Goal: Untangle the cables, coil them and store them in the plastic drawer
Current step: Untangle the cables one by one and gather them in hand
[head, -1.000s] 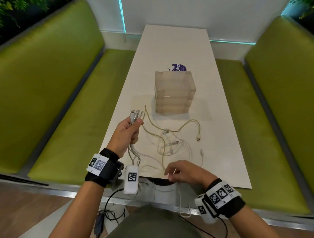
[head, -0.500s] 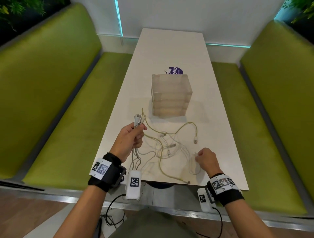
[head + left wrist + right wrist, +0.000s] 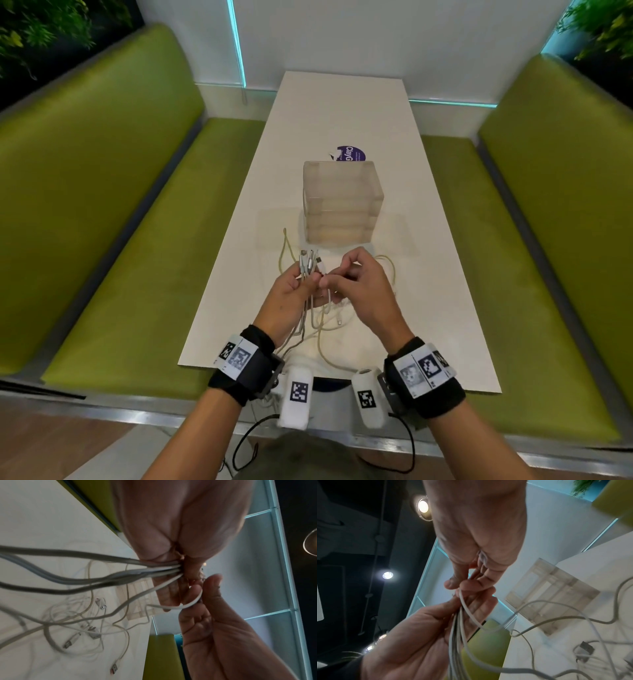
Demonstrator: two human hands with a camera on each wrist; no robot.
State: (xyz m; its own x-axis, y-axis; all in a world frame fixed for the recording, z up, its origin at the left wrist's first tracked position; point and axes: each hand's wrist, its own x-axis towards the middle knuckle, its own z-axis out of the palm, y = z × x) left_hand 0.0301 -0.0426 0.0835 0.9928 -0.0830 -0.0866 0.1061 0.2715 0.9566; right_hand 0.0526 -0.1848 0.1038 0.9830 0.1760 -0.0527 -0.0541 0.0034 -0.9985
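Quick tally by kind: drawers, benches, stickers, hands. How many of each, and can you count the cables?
Plastic drawer: 1
Green benches: 2, left bench, right bench
Purple sticker: 1
Hands: 2, left hand gripping the cable bundle, right hand pinching a white cable
Total: 6; cables too tangled to count.

The cables (image 3: 320, 310) were thin white, grey and cream cords, tangled in a loose heap on the near part of the white table; several ends were gathered upright in a bundle (image 3: 308, 263) raised above the heap, metal plugs uppermost; one cream cable (image 3: 286, 250) looped out to the left; the plastic drawer (image 3: 342, 202) was a translucent, frosted stack of shut drawers, upright just beyond the heap.
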